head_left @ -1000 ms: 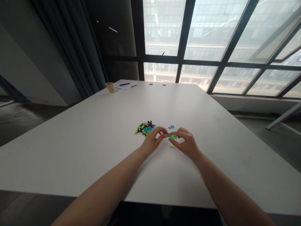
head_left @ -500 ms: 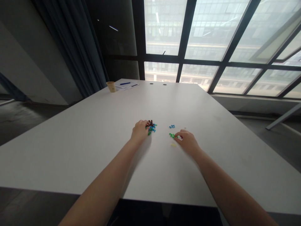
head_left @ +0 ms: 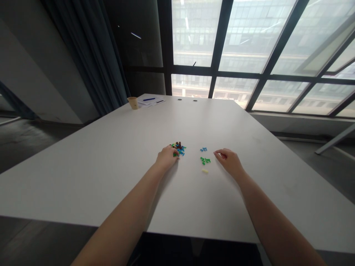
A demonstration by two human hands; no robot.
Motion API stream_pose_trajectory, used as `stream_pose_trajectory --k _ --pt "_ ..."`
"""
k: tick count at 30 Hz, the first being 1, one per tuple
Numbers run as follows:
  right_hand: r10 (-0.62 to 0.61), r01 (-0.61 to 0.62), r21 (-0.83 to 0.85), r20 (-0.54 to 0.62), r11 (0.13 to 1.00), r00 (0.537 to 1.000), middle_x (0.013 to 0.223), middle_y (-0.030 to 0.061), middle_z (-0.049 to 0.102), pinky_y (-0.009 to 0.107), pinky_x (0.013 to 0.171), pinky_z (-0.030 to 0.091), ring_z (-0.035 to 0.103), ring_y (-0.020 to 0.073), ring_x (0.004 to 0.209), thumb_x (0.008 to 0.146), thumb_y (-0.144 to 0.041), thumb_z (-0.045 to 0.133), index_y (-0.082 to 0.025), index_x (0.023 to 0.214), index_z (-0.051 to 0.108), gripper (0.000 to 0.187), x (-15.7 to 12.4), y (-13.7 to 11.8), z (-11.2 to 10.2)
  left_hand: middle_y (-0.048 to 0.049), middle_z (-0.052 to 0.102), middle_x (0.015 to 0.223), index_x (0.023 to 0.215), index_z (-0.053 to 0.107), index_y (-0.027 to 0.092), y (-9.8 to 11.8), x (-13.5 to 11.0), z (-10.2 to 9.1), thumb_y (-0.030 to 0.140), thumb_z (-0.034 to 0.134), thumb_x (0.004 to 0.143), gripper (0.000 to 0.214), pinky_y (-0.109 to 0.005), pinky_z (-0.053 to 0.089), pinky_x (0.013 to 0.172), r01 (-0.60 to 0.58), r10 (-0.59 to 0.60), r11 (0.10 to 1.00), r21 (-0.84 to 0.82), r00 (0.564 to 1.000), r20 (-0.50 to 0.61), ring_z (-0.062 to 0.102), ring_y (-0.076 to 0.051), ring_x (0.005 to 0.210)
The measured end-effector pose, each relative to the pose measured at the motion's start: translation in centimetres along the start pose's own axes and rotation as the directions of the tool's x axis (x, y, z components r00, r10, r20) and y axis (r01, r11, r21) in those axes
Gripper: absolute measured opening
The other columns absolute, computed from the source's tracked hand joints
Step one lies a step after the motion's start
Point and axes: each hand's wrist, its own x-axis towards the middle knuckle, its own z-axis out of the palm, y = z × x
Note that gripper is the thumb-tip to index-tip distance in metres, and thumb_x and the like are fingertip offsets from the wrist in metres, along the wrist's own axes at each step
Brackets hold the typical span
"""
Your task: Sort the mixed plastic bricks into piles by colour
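My left hand [head_left: 167, 157] rests on the white table [head_left: 111, 177] with its fingers curled into the near edge of a mixed pile of small coloured pieces [head_left: 179, 147], green, blue and brown. What its fingertips pinch is too small to make out. My right hand [head_left: 229, 161] lies to the right, fingers loosely bent and apart, holding nothing. Between my hands lie a little group of green pieces [head_left: 205, 160], a few blue pieces [head_left: 203, 149] behind them, and one pale yellow piece [head_left: 205, 171] nearer to me.
A paper cup [head_left: 133, 102] stands at the far left corner beside papers with blue pens [head_left: 151, 100]. Large windows run behind the table. A dark curtain hangs at the left.
The hands were together on a green piece. The left went to the mixed pile. The right put the green pieces down and drew back to the right.
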Motion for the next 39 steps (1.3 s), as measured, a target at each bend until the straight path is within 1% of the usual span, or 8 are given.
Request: stream_pose_trajectory --k 3,9,14,17,21,25,34,39 --pt "-0.007 0.007 0.002 0.003 1.000 1.000 0.054 -0.0015 0.046 0.025 0.055 0.034 0.043 0.0117 0.053 0.076 -0.031 0.049 -0.017 0.072 0.067 0.023 0.0 0.0 0.1 -0.0058 0.063 0.083 0.066 0.069 0.021 0.3 -0.3 0.4 0.023 0.062 0.059 0.010 -0.028 0.042 0.065 -0.007 0.015 0.981 0.195 0.999 -0.041 0.054 -0.019 0.072" --pt "-0.015 0.015 0.009 0.015 1.000 1.000 0.054 -0.0015 0.047 0.024 0.055 0.033 0.043 0.0113 0.053 0.076 -0.030 0.049 -0.017 0.071 0.067 0.022 -0.1 -0.3 0.2 -0.0083 0.063 0.085 0.070 0.069 0.018 0.1 -0.4 1.0 0.019 0.055 0.066 0.014 -0.029 0.042 0.067 -0.063 0.074 0.969 0.239 0.996 -0.040 0.056 -0.020 0.075" --pt "-0.003 0.003 0.007 0.002 1.000 1.000 0.055 -0.0014 0.047 0.024 0.056 0.034 0.044 0.0114 0.054 0.076 -0.030 0.049 -0.017 0.072 0.067 0.022 0.0 0.0 0.0 -0.0090 0.062 0.079 0.067 0.067 0.016 0.4 -0.1 0.9 0.019 0.055 0.068 0.012 -0.031 0.041 0.068 -0.040 0.044 0.989 0.142 0.999 -0.031 0.055 -0.019 0.071" --pt "-0.008 0.008 0.009 0.005 1.000 1.000 0.055 -0.0014 0.047 0.024 0.056 0.034 0.044 0.0115 0.054 0.076 -0.030 0.049 -0.017 0.072 0.067 0.022 0.0 0.1 0.1 -0.0063 0.062 0.077 0.067 0.064 0.016 1.1 -0.1 0.8 0.018 0.056 0.069 0.009 -0.029 0.040 0.068 -0.011 0.011 0.993 -0.117 1.000 -0.002 0.054 -0.017 0.071" --pt "-0.020 0.020 0.014 0.011 1.000 1.000 0.055 -0.0016 0.047 0.024 0.055 0.034 0.044 0.0115 0.054 0.076 -0.031 0.049 -0.018 0.071 0.066 0.023 0.0 0.2 0.2 -0.0025 0.060 0.076 0.075 0.061 0.018 2.1 -0.4 0.8 0.029 0.061 0.070 0.012 -0.022 0.039 0.057 0.245 -0.038 0.699 -0.672 0.951 0.307 0.051 -0.009 0.062" --pt "-0.028 0.028 0.014 0.013 1.000 1.000 0.054 -0.0017 0.046 0.024 0.054 0.034 0.043 0.0114 0.053 0.077 -0.032 0.049 -0.018 0.071 0.066 0.023 0.0 0.3 0.3 -0.0026 0.060 0.079 0.076 0.059 0.018 2.4 -0.8 1.4 0.034 0.067 0.068 0.020 -0.019 0.039 0.054 0.432 0.083 0.351 -0.831 0.870 0.487 0.051 -0.007 0.061" --pt "-0.233 0.235 0.154 -0.036 0.960 0.972 0.061 -0.0011 0.048 0.025 0.060 0.038 0.045 0.0117 0.060 0.079 -0.029 0.052 -0.020 0.089 0.066 0.019 -0.8 -2.6 0.7 0.0001 0.059 0.073 0.076 0.059 0.017 3.4 -1.4 2.1 0.026 0.075 0.060 0.023 -0.015 0.036 0.047 0.614 0.087 0.172 -0.771 0.770 0.632 0.050 -0.004 0.056" --pt "-0.313 0.304 0.191 0.020 0.933 0.950 0.070 0.0012 0.055 0.026 0.067 0.041 0.051 0.0130 0.069 0.078 -0.029 0.056 -0.022 0.089 0.066 0.017 -1.5 -4.6 1.6 0.0032 0.055 0.065 0.075 0.060 0.017 3.8 -1.9 2.9 0.025 0.078 0.053 0.030 -0.014 0.032 0.045 0.616 0.099 0.258 -0.745 0.750 0.654 0.047 -0.002 0.052"
